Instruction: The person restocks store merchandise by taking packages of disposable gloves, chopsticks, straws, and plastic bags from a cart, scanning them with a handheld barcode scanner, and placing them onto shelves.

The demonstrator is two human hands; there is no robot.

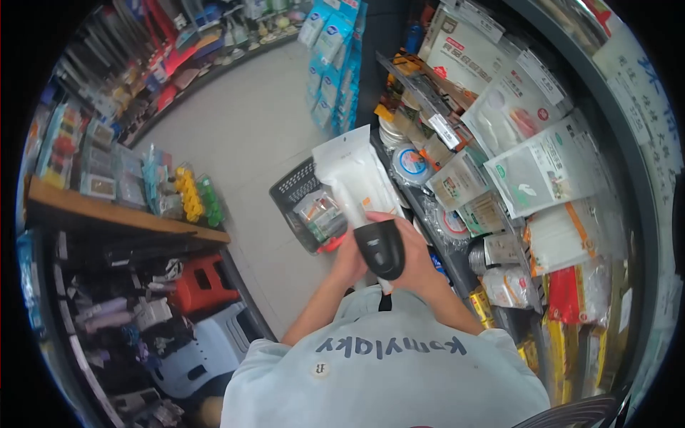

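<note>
1. From where I stand, the white pack (372,175) is up in front of the person's chest. Its long axis runs out from the hands toward 11 o'clock, with the broad part at the far end.
2. The right hand (415,250) has its fingers bent over the pack's near end, gripping it. The left hand (347,258) is at the near end too, on the 9 o'clock side; its fingers are mostly hidden, so I can't tell how firmly it is closed.
3. A black device (380,250) sits over the gap between the hands and covers much of the grip. Whether a hand holds it or it hangs there, I can't tell.
4. The basket (291,187) lies at 10 o'clock from the hands, lower down, partly covered by the pack. The left hand is the nearer one to it.
5. Inside the basket is a clear packet (314,209); something red (332,244) shows at its near end, perhaps a handle.
6. Hung packets (546,171) fill the rack side from 1 to 3 o'clock, nearer the right hand. Blue packets (332,85) hang just short of 12.
</note>
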